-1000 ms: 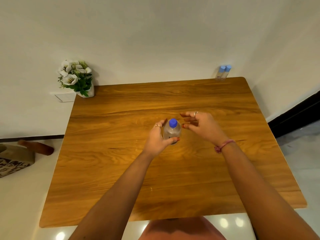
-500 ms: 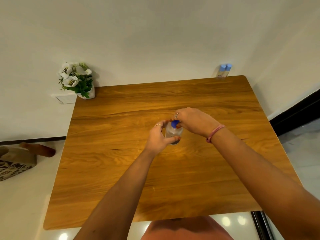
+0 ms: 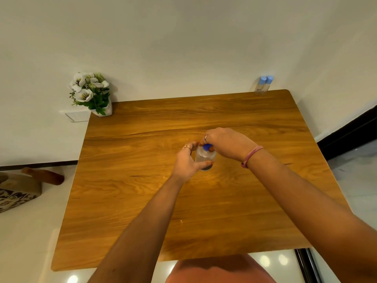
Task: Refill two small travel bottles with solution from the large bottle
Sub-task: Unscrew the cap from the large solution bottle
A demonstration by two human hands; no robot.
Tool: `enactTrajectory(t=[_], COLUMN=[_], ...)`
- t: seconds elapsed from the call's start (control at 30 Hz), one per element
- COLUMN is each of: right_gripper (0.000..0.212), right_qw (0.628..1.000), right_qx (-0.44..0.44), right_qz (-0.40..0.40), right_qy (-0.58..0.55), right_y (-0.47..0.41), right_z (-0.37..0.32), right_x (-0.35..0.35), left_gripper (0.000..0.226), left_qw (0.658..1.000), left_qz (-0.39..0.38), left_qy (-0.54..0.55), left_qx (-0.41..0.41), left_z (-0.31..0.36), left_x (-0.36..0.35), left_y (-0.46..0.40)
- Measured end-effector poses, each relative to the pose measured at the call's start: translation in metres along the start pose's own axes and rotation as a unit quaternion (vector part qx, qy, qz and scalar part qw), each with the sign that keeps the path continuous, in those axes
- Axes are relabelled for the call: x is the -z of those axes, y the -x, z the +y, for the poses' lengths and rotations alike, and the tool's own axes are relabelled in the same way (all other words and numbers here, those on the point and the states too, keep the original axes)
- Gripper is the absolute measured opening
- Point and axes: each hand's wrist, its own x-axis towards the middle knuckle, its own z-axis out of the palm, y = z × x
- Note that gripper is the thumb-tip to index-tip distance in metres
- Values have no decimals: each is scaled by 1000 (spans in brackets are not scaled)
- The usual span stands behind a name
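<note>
The large clear bottle (image 3: 205, 158) stands upright in the middle of the wooden table (image 3: 142, 201). My left hand (image 3: 186, 162) grips its body from the left. My right hand (image 3: 226, 142) comes from the right, and its fingers pinch the blue cap (image 3: 206, 147), which is partly hidden under them. Two small travel bottles (image 3: 264, 84) with light blue caps stand side by side at the table's far right corner, against the wall.
A white pot of artificial white flowers (image 3: 91, 94) stands at the far left corner. A wall runs along the table's far edge. On the floor to the left lie a patterned box (image 3: 14, 193) and a brown object (image 3: 47, 176).
My right hand moved from open beside the bottle onto the blue cap and now pinches it. My left hand kept its hold on the bottle's body.
</note>
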Motion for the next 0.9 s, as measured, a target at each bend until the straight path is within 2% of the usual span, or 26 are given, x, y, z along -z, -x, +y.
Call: enactTrajectory(t=[0.07,0.23,0.37,0.4,0.47,0.53,0.57,0.73,0.83,0.9], right_gripper=[24,45,69,70,47,24,23,51,59,48], right_qw=[999,987,988,989,996,999,999,990,997,998], right_qx=[-38,-137,-119,-94,-36,-33,-51,-114,-77,-31], right_qz=[15,39,-21,-38,-36,-12,-2,27,-25,-39], right_qy=[-28,-67,-98,-108,-73,-30,-18,77,-13,-27], right_y=[-1,-4,-5,-4,-4,-3,-4,0,1,0], right_z=[0,0,4,4,3,1,-1,-2,2,1], right_x=[-3,-13,-6,-2,2,2,2,-1,1,2], left_gripper=[82,88,90,90,88,88,89,88,89,87], left_qw=[1000,1000,1000,1000,1000,1000,1000,1000,1000,1000], left_qz=[6,2,-2,-2,-4,-2,1,1,3,3], left_qy=[-5,-8,-9,-9,-7,-8,-8,-10,-15,-13], left_qx=[1,0,10,11,11,9,9,10,12,9], left_z=[0,0,-1,-1,0,0,1,2,4,4], left_x=[0,0,0,0,1,0,0,0,0,0], left_y=[0,0,-1,-1,-1,-1,0,1,1,1])
